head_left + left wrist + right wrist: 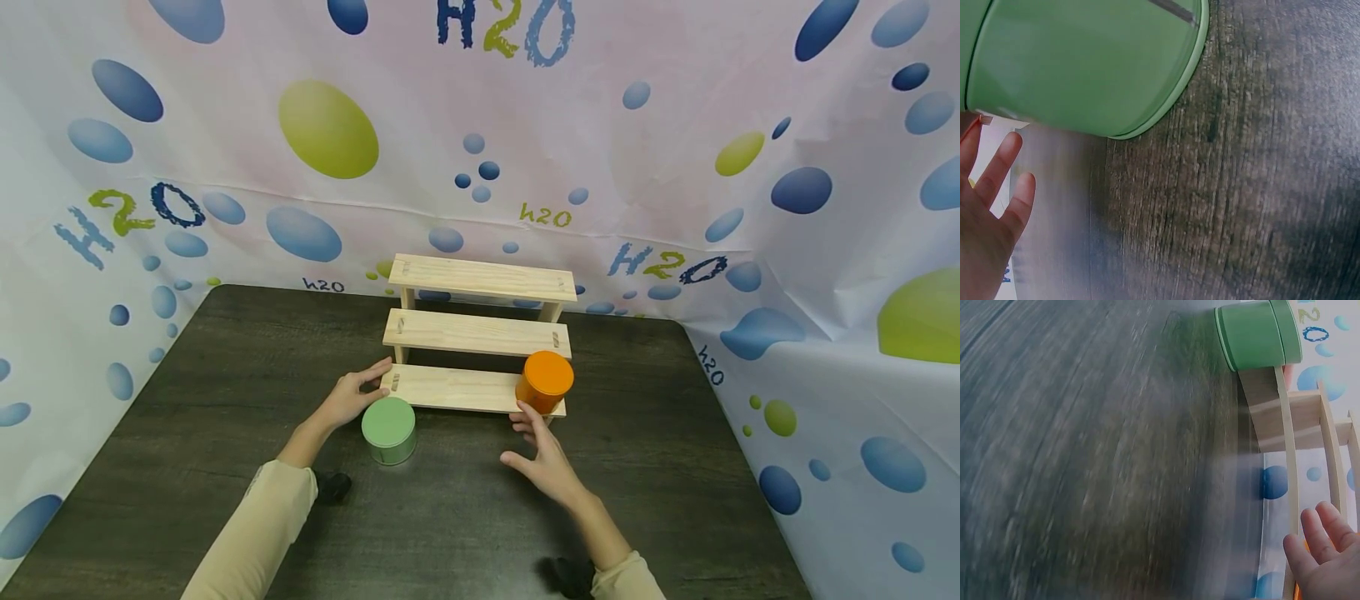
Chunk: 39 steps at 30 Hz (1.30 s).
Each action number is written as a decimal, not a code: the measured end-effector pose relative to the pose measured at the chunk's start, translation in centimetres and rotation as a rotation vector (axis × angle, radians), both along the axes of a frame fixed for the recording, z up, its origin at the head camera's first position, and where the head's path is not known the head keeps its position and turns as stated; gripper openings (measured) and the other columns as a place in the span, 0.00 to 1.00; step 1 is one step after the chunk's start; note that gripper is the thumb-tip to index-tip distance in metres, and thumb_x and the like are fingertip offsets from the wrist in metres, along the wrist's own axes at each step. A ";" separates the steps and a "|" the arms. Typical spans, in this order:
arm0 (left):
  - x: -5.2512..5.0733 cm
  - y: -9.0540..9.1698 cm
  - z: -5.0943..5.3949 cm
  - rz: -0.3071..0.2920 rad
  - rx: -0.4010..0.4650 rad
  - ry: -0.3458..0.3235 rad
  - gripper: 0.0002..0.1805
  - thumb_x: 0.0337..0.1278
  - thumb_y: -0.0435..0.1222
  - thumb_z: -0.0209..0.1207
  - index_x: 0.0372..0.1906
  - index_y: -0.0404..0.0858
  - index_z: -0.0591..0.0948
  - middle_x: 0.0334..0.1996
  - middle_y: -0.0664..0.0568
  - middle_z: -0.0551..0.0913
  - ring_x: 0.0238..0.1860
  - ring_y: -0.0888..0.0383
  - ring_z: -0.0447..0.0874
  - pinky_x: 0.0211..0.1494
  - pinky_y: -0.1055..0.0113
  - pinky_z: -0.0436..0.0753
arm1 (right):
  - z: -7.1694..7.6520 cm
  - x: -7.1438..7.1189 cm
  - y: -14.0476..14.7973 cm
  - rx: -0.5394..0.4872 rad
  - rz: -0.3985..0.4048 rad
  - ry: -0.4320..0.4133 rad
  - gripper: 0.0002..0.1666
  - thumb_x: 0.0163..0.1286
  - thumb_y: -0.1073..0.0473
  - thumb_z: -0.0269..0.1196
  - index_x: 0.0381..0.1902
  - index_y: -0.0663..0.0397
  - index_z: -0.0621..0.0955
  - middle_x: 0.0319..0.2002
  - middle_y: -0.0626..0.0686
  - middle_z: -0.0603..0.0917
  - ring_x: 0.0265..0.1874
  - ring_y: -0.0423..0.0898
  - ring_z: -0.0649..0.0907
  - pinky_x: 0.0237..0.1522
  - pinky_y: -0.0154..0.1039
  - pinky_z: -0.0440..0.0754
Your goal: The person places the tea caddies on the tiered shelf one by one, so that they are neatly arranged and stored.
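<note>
A three-tier wooden step shelf (pixel 459 387) stands at the back of the dark table. On the right end of its lowest tier sits an orange round tin (pixel 547 377), upright. In front of the lowest tier's left end, a green lidded tin (pixel 389 430) stands on the table. My left hand (pixel 349 398) is at the shelf's left end, beside the green tin, its fingers extended; whether they touch the wood I cannot tell. Just below the orange tin is my right hand (pixel 551 467), fingers spread and holding nothing. In the right wrist view its fingers (pixel 1319 540) lie near the lowest board.
Behind the shelf hangs a white backdrop (pixel 420 125) printed with blue and green dots, which also lines both sides. The dark wood-grain table (pixel 240 367) extends to the left and right of the shelf.
</note>
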<state>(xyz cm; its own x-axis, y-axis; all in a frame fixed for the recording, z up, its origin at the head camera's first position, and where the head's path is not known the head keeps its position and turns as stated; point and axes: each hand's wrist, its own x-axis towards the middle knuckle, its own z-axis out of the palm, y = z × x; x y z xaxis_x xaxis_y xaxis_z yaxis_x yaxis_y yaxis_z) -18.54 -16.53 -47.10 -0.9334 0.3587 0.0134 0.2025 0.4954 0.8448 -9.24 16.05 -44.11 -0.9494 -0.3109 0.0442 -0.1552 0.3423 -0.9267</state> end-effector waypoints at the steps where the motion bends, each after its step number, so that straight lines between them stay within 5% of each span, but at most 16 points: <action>1: 0.2 0.2 0.5 -0.001 0.008 -0.003 0.27 0.56 0.25 0.55 0.60 0.21 0.65 0.63 0.32 0.61 0.46 0.40 0.74 0.46 0.49 0.69 | 0.0 0.0 -0.2 -0.002 0.003 -0.007 0.44 0.57 0.70 0.63 0.67 0.69 0.54 0.58 0.69 0.67 0.55 0.63 0.68 0.57 0.60 0.62; 7: 0.9 0.6 2.1 -0.008 0.000 -0.023 0.26 0.56 0.24 0.54 0.60 0.20 0.64 0.63 0.30 0.60 0.48 0.38 0.73 0.50 0.46 0.68 | 0.0 -0.3 -0.9 -0.007 0.043 -0.031 0.44 0.58 0.70 0.63 0.68 0.68 0.54 0.59 0.69 0.65 0.57 0.62 0.67 0.58 0.59 0.61; 18: -0.8 -0.5 -1.8 0.000 -0.021 0.007 0.28 0.57 0.29 0.57 0.62 0.26 0.65 0.64 0.37 0.61 0.47 0.45 0.75 0.46 0.54 0.70 | 0.3 -0.5 -1.9 0.000 0.099 -0.065 0.44 0.60 0.65 0.63 0.68 0.68 0.53 0.60 0.69 0.64 0.58 0.62 0.66 0.58 0.58 0.60; 39: -0.8 -0.6 -1.8 -0.001 0.000 -0.043 0.29 0.57 0.30 0.57 0.64 0.29 0.65 0.66 0.42 0.60 0.47 0.48 0.75 0.46 0.58 0.70 | 0.0 -1.3 -3.9 0.008 0.209 -0.068 0.44 0.61 0.62 0.62 0.68 0.67 0.53 0.60 0.70 0.63 0.57 0.65 0.66 0.57 0.60 0.60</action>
<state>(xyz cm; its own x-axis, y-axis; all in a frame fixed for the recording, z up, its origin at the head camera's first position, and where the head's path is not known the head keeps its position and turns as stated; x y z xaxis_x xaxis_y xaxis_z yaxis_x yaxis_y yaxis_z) -19.33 -17.11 -48.91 -0.9328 0.3595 -0.0264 0.1667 0.4952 0.8526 -10.58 12.15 -44.14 -0.8652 -0.5010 -0.0204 -0.1611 0.3163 -0.9349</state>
